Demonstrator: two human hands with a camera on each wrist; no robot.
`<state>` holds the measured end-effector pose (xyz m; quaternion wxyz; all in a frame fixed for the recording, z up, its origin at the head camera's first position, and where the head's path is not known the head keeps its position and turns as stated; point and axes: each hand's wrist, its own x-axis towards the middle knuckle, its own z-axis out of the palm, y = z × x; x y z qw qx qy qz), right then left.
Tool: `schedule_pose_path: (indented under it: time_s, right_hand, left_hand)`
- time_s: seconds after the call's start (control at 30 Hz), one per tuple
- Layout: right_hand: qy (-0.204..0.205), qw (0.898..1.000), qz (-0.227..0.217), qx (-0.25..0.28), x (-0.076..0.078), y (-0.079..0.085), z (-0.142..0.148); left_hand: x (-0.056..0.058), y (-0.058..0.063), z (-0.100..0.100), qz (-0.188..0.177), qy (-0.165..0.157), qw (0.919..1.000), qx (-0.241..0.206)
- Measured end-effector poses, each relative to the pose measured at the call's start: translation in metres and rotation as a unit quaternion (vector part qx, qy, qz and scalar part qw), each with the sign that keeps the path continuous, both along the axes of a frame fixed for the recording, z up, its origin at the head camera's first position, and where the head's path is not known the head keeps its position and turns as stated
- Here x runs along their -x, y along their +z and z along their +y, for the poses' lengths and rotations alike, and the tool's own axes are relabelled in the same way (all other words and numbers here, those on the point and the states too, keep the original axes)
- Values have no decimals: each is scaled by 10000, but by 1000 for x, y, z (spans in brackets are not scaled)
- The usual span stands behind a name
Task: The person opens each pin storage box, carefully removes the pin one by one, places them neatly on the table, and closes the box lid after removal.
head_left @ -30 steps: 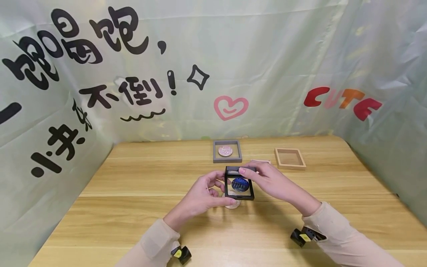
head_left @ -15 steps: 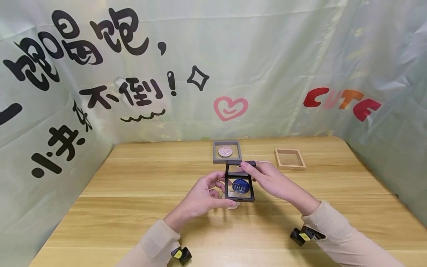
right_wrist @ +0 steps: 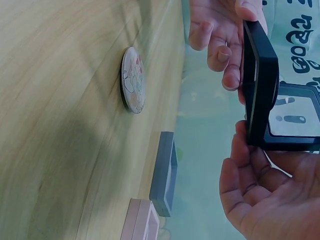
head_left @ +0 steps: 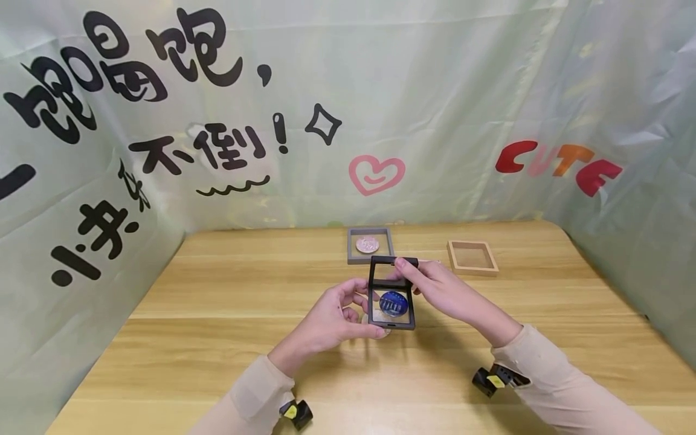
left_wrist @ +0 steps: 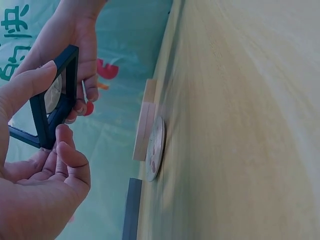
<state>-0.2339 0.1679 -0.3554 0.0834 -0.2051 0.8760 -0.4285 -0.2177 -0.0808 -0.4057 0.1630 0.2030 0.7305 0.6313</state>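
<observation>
A black hinged display case (head_left: 391,326) stands open above the table in the head view. A round blue badge (head_left: 394,304) shows in its near half, against the clear film. My left hand (head_left: 331,317) grips that near half by its left side, thumb at the front edge. With the thumb on top, my right hand (head_left: 446,290) pinches the raised lid (head_left: 382,260) at its right corner. Under the case a pale printed round badge (right_wrist: 134,80) lies on the table, mostly hidden in the head view.
Farther back sits a grey display case (head_left: 370,261) with a pinkish round badge (head_left: 367,244) in it. A tan case (head_left: 473,271) lies to its right. Between them is a pink case (right_wrist: 137,222), nearly covered by my right hand in the head view.
The lid of the black case has swung up and back, opening wider, as my right hand moved with it. My left hand keeps its grip in nearly the same place.
</observation>
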Motion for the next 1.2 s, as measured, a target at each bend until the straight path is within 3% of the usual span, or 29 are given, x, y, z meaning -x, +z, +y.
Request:
schedule_pose_path:
  time_s: [0.23,0.53,0.73,1.0,1.2]
  right_hand:
    - [14,10000,21,46,2,-1,0]
    - [69,9998,60,153,-1,-6,-2]
    - [-100,9998,97,115,0,-3,1]
    - [-330,9982,116,493,0,-2,7]
    - [-627,9968,325,369,-1,-2,15]
  left_hand:
    - [1,-1,1,14,6,10000,73]
    - [-5,0,-2,43,-26,10000,0]
    - [-2,1,1,67,-30,10000,-11]
    - [0,-2,2,32,151,9999,-19]
    - [0,-2,4,-4,251,9997,-26]
